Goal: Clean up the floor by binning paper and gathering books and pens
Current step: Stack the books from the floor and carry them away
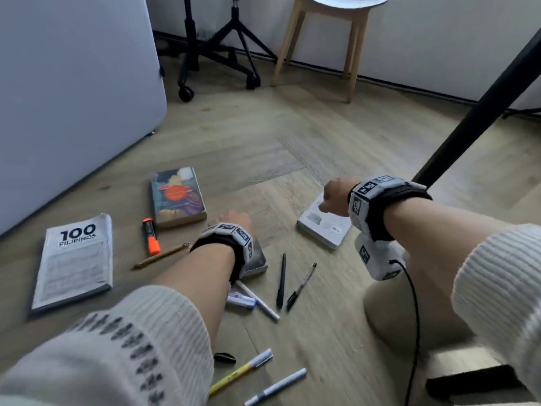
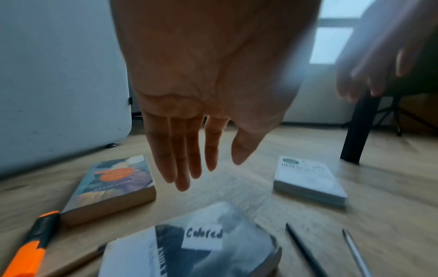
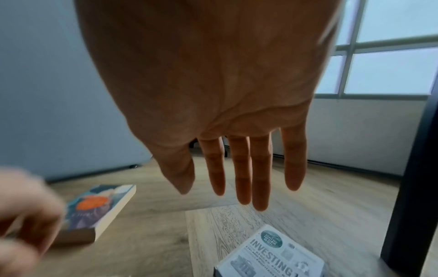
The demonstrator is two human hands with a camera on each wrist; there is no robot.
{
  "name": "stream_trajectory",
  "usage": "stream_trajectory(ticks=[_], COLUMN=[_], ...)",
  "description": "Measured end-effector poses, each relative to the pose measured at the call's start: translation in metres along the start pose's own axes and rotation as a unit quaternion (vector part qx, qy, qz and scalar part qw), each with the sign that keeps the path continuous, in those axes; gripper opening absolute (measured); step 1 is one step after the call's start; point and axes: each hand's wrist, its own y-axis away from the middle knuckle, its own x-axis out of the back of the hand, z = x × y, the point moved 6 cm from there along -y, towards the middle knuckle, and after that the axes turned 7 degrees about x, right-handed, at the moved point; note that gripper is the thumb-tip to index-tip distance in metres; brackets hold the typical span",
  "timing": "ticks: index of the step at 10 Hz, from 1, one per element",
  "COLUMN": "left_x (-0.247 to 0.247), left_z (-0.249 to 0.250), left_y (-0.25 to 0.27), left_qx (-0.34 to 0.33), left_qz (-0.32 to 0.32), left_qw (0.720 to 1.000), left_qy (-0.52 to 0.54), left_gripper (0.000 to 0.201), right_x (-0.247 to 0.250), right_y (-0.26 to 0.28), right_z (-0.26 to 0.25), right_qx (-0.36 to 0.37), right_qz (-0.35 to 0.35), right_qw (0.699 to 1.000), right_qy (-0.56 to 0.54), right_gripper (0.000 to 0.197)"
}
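Note:
My left hand (image 1: 238, 219) (image 2: 211, 165) hovers open, fingers straight, over a grey book (image 1: 259, 260) (image 2: 201, 243) on the wooden floor. My right hand (image 1: 335, 197) (image 3: 220, 191) hangs open above a white "Investing" book (image 1: 322, 227) (image 3: 272, 256); neither hand holds anything. A colourful paperback (image 1: 177, 196) (image 2: 113, 187) and a "100 Filipinos" book (image 1: 76, 259) lie to the left. An orange highlighter (image 1: 150, 235) and a pencil (image 1: 161, 256) lie between them. Two black pens (image 1: 281, 279) and several white and yellow pens (image 1: 240, 372) are scattered nearer me.
A large white cabinet (image 1: 73, 98) stands at the left. At the back are a black wheeled stand (image 1: 216, 54) and a wooden stool (image 1: 322, 39). A black table leg (image 1: 483, 112) slants down beside the white book. My knee (image 1: 409, 312) is at the right.

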Motion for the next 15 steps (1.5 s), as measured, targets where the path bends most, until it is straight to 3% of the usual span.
stream_trajectory(ticks=[1, 2, 3, 4, 5, 6, 7, 8, 9, 10, 11, 12, 13, 14, 15], left_x=[-0.007, -0.009, -0.03, -0.057, -0.062, -0.077, -0.1, -0.109, -0.106, -0.101, -0.097, -0.092, -0.089, -0.085, -0.073], left_z=[-0.014, -0.039, -0.072, -0.089, -0.095, -0.085, -0.075, -0.069, -0.069, -0.077, -0.084, -0.08, -0.082, -0.088, -0.092], left_y=[-0.015, -0.026, -0.031, -0.042, -0.054, -0.063, -0.063, -0.063, -0.064, -0.062, -0.056, -0.05, -0.046, -0.041, -0.032], left_qx=[-0.007, 0.041, 0.092, 0.087, 0.066, 0.024, -0.005, -0.012, 0.001, 0.059, 0.089, 0.072, 0.059, 0.052, 0.062], left_qz=[-0.016, -0.022, -0.063, -0.116, -0.083, -0.079, -0.098, -0.065, -0.058, -0.049, -0.033, -0.026, -0.049, -0.057, -0.027], left_qw=[1.0, 0.999, 0.994, 0.989, 0.992, 0.994, 0.995, 0.997, 0.996, 0.994, 0.994, 0.997, 0.996, 0.994, 0.994], left_qy=[-0.015, 0.017, 0.019, 0.016, 0.072, 0.078, 0.015, -0.034, -0.064, -0.074, -0.057, -0.024, 0.044, 0.072, 0.083], left_gripper=[0.031, 0.028, 0.036, 0.066, 0.093, 0.108, 0.112, 0.112, 0.11, 0.112, 0.115, 0.108, 0.091, 0.077, 0.071], right_x=[-0.013, -0.049, -0.091, -0.151, -0.192, -0.198, -0.201, -0.228, -0.26, -0.222, -0.223, -0.217, -0.201, -0.189, -0.188], right_y=[-0.023, -0.042, -0.059, -0.055, -0.057, -0.073, -0.092, -0.116, -0.137, -0.112, -0.111, -0.107, -0.097, -0.085, -0.082], right_z=[0.004, 0.018, 0.042, 0.075, 0.085, 0.086, 0.089, 0.107, 0.138, 0.104, 0.104, 0.101, 0.09, 0.074, 0.069], right_qx=[-0.015, -0.047, -0.118, -0.213, -0.252, -0.293, -0.312, -0.314, -0.346, -0.346, -0.31, -0.311, -0.296, -0.269, -0.243], right_qz=[-0.011, -0.062, -0.057, -0.073, -0.091, -0.068, -0.051, -0.077, -0.094, -0.106, -0.118, -0.097, -0.112, -0.136, -0.114], right_qw=[0.998, 0.996, 0.982, 0.932, 0.911, 0.882, 0.865, 0.859, 0.807, 0.777, 0.789, 0.787, 0.792, 0.778, 0.779], right_qy=[0.056, 0.036, -0.133, -0.283, -0.314, -0.362, -0.389, -0.397, -0.47, -0.515, -0.517, -0.524, -0.523, -0.551, -0.566], right_gripper=[0.023, 0.035, 0.049, 0.055, 0.068, 0.073, 0.078, 0.091, 0.115, 0.059, 0.049, 0.037, 0.034, 0.03, 0.055])
